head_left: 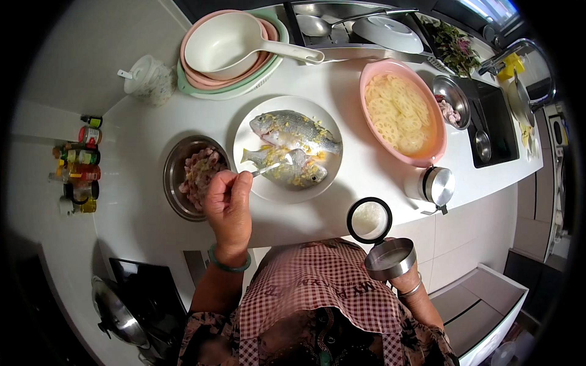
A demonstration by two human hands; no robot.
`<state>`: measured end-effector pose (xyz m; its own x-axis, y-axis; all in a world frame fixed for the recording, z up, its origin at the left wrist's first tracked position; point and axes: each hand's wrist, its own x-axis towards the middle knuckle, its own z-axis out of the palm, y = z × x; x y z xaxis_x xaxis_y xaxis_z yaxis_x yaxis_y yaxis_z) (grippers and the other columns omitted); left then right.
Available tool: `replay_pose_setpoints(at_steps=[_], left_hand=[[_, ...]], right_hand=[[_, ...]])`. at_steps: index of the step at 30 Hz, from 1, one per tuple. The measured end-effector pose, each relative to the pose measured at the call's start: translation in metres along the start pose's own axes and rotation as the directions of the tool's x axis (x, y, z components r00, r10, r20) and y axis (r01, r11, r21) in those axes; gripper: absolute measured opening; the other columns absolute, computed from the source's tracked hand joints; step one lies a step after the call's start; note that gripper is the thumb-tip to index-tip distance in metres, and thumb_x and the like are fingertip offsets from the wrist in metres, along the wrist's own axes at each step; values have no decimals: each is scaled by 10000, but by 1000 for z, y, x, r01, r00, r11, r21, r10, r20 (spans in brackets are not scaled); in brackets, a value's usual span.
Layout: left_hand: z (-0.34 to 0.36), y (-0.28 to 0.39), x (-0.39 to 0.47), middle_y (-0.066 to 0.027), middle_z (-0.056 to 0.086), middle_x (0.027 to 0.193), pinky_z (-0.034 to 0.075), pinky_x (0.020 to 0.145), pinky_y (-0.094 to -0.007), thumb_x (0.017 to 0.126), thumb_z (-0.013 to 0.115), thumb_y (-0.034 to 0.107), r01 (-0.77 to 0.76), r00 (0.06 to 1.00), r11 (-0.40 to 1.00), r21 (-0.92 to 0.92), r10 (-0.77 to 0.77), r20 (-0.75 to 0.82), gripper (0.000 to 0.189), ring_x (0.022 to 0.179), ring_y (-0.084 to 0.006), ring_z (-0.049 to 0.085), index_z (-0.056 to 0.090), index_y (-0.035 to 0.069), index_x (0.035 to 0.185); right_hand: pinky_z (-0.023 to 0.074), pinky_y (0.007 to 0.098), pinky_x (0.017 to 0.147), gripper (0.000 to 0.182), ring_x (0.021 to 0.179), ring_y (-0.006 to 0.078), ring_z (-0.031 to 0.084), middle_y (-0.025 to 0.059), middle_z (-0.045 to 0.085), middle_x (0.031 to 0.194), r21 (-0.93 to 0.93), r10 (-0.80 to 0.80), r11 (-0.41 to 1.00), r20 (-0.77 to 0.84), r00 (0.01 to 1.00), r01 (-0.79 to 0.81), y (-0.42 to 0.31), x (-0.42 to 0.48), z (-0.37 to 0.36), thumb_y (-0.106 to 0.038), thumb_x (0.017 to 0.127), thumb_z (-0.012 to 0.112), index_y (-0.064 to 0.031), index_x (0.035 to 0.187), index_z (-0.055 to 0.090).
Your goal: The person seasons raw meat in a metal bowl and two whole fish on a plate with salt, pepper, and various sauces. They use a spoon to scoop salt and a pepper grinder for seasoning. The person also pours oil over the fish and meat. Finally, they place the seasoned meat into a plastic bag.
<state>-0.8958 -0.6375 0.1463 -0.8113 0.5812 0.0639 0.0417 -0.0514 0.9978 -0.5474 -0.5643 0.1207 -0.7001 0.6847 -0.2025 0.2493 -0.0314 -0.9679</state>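
Note:
My left hand pinches a small spoon over a white plate. On the plate lie two whole fish, the upper fish and the lower fish, both scattered with yellow chopped bits. The spoon's tip hovers above the lower fish; whether it touches cannot be told. Low at the counter's edge, my right hand holds a jar of white granules, mostly hidden behind its flipped-back metal lid. Just left of my left hand, a steel bowl contains chopped raw meat.
A pink oval basin holds sliced lotus root in liquid. Near it stand a lidded canister and a steel bowl with meat pieces. Stacked basins sit behind the plate. A black sink is at right, seasoning bottles at left.

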Motion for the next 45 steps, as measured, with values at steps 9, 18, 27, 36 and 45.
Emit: replay_pose_setpoints(at_steps=[9,18,27,36,45], left_hand=[[10,-7,11,51,518,735,349,614,-197,935,621,55,13,999,999,38,-14,29,104,675,-43,421,594,33,838],[18,-15,30,54,553,754,369,613,-182,941,661,74,-60,998,990,127,57,23,121,686,-14,434,594,34,848],[29,-20,51,53,551,752,372,618,-186,939,662,105,-51,998,997,58,53,-21,122,685,-18,443,616,19,865],[9,-7,59,62,489,688,357,595,-200,941,644,129,23,987,996,-86,-36,-155,138,627,-42,410,608,38,842],[-10,-4,63,85,450,639,275,506,-181,953,645,152,-34,970,999,28,39,-239,175,570,-6,356,598,65,808]], right_hand=[[557,326,777,613,890,185,681,79,702,1005,4,65,998,-16,998,-65,-3,-1,0,-166,728,842,-16,1239,538],[558,325,780,605,893,180,682,78,702,1012,52,43,998,-26,999,-41,1,-2,1,-141,730,837,-12,1238,537],[537,290,707,200,759,165,674,66,704,861,75,2,997,-154,988,9,-28,11,10,-32,762,737,3,946,666],[535,302,724,207,790,174,672,77,704,893,143,15,990,-164,986,9,-19,9,13,-23,771,719,17,965,661],[535,297,723,248,790,167,673,84,708,887,76,1,997,-153,988,11,-21,12,14,2,778,687,21,1023,648]])
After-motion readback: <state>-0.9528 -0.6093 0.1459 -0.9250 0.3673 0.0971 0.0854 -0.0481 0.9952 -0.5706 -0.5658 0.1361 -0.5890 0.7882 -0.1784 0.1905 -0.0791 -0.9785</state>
